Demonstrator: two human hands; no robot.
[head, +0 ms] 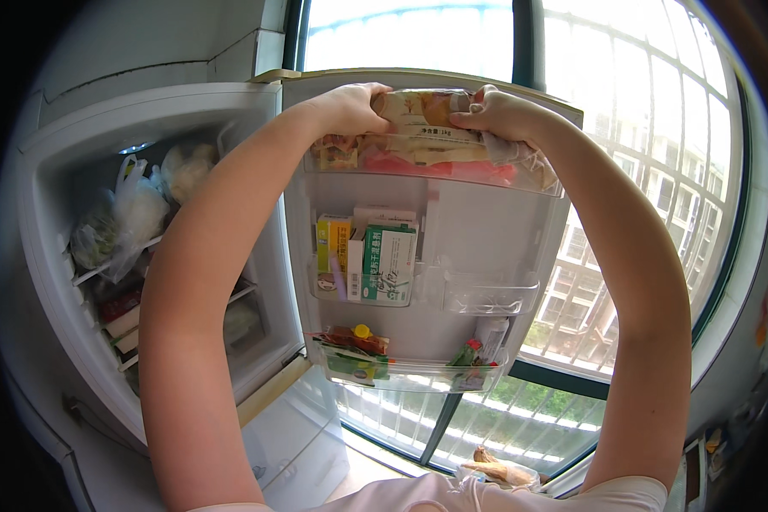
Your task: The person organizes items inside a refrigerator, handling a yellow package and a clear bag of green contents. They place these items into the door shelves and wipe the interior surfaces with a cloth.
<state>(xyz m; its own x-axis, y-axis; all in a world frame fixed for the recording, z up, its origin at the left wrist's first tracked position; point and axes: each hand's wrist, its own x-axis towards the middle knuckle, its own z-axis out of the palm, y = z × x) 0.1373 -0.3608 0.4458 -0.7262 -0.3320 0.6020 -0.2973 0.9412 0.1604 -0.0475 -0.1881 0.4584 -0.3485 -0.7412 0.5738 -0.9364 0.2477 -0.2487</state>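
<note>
Both my arms reach up to the top shelf of an open refrigerator door. A printed plastic food bag (pixel 416 115) stands in the clear top door bin (pixel 435 176). My left hand (pixel 358 109) grips the bag's left end, thumb in front. At its right end my right hand (pixel 496 115) has hold of the bag, the thumb pressed on its front. A pale cloth-like bundle (pixel 512 150) hangs just below my right hand. Inside the same bin lie a pink-red package (pixel 422 168) and a small printed packet (pixel 336 153).
The middle door bin holds medicine boxes (pixel 387 262); beside it is a clear egg tray (pixel 489 297). Sauce pouches (pixel 358 355) and a white bottle (pixel 493 336) stand in the bottom bin. On the left, the fridge compartment holds plastic bags (pixel 141 205). A barred window (pixel 653 160) is behind the door.
</note>
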